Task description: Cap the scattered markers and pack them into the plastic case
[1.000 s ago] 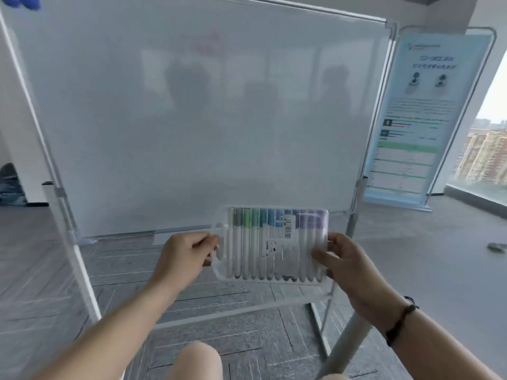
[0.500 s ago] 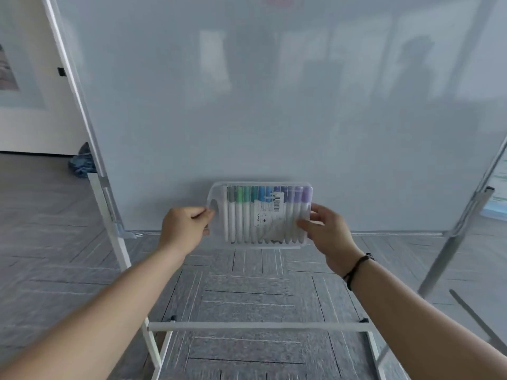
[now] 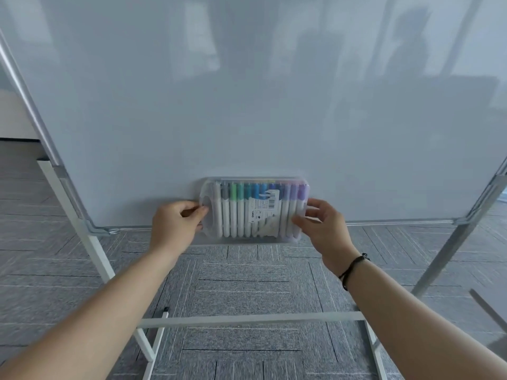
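Note:
A clear plastic case (image 3: 253, 211) is held upright in front of the whiteboard's lower edge. Inside stand several capped markers (image 3: 237, 212) with white barrels and grey, green, blue and purple caps, packed side by side. A white barcode label (image 3: 264, 208) covers the case's middle. My left hand (image 3: 175, 224) grips the case's left end at its handle cut-out. My right hand (image 3: 322, 227) holds the right end, thumb on the front face. The lid looks closed.
A large whiteboard (image 3: 247, 91) on a white metal stand (image 3: 248, 318) fills the view ahead, its tray rail (image 3: 397, 222) just behind the case. Grey carpet tiles (image 3: 241, 286) cover the floor below. The stand's legs spread left and right of my arms.
The view has swung left and closer to the whiteboard; the poster stand on the right is gone from sight. The case stays held in both hands, now level with the board's bottom edge.

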Available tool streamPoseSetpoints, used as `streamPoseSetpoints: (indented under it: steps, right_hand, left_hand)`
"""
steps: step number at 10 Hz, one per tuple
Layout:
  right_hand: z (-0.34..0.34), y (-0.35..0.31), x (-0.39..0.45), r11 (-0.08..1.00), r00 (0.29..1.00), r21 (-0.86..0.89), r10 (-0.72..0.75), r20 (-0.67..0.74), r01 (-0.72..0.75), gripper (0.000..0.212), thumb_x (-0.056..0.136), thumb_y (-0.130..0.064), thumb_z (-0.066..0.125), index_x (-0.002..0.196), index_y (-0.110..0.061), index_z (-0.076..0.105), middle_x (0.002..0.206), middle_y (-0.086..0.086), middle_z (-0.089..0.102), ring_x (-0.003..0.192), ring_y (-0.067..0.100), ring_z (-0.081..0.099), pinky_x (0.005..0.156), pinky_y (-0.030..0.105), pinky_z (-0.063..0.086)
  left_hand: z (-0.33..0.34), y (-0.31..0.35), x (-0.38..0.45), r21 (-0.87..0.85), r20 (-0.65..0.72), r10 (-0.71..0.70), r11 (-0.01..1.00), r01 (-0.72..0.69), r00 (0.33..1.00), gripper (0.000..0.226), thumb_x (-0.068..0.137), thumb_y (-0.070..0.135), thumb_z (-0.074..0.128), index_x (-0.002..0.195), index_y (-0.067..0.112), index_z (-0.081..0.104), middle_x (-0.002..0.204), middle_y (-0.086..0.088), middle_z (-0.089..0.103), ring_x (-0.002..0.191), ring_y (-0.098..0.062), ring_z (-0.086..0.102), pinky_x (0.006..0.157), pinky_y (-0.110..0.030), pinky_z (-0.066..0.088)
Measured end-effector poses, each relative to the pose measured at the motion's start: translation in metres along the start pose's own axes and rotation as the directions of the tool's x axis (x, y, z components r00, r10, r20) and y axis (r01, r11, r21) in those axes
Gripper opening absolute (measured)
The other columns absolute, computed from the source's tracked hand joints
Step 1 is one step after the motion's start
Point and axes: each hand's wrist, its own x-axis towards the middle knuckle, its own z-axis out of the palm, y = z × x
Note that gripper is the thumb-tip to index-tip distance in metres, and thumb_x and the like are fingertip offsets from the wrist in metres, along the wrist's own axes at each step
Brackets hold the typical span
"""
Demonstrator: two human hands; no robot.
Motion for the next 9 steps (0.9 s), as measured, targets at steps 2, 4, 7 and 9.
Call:
streamPoseSetpoints:
  steps: [2,4,7,9]
  right_hand:
    - [0.000,0.004,-0.002,0.999,0.999,-0.007,0.031,-0.015,-0.031,0.028,0.085,-0.014,0.077,0.108,-0.014,0.063,0.101,0.004,0.075,0.094,0.022,0.073,0.089,0.050,0.058]
    - [0.002,0.009,-0.005,0.996,0.997,-0.044,0.075,-0.004,-0.075,0.026,0.087,-0.022,0.075,0.109,-0.018,0.062,0.100,0.001,0.076,0.096,0.022,0.072,0.088,0.048,0.058]
    - [0.003,0.002,-0.012,0.984,0.992,-0.133,0.122,-0.007,-0.122,0.033,0.090,-0.032,0.071,0.117,-0.017,0.060,0.099,-0.001,0.074,0.087,0.020,0.069,0.082,0.046,0.058]
    - [-0.009,-0.008,-0.028,0.972,0.991,-0.190,0.135,-0.022,-0.137,0.047,0.092,-0.036,0.068,0.131,-0.018,0.050,0.110,-0.004,0.067,0.087,0.011,0.064,0.063,0.024,0.050]
  left_hand:
    - [-0.001,0.000,-0.004,0.066,0.002,0.022,0.998,-0.022,1.000,0.009,0.087,0.024,0.075,0.084,0.030,0.071,0.085,-0.001,0.076,0.072,-0.017,0.075,0.080,-0.047,0.061]
    - [-0.003,-0.001,-0.009,0.117,0.017,0.033,0.992,-0.035,0.999,0.006,0.088,0.025,0.074,0.085,0.029,0.071,0.082,0.002,0.076,0.068,-0.018,0.075,0.079,-0.049,0.061]
    - [-0.004,0.002,-0.015,0.212,0.025,0.017,0.977,-0.022,1.000,0.031,0.089,0.035,0.072,0.115,0.019,0.066,0.099,0.005,0.072,0.088,-0.014,0.070,0.088,-0.045,0.057]
    - [-0.004,0.011,-0.043,0.302,-0.001,0.084,0.950,-0.080,0.996,0.055,0.090,0.034,0.070,0.135,0.020,0.043,0.116,0.001,0.053,0.099,-0.017,0.060,0.080,-0.030,0.046]
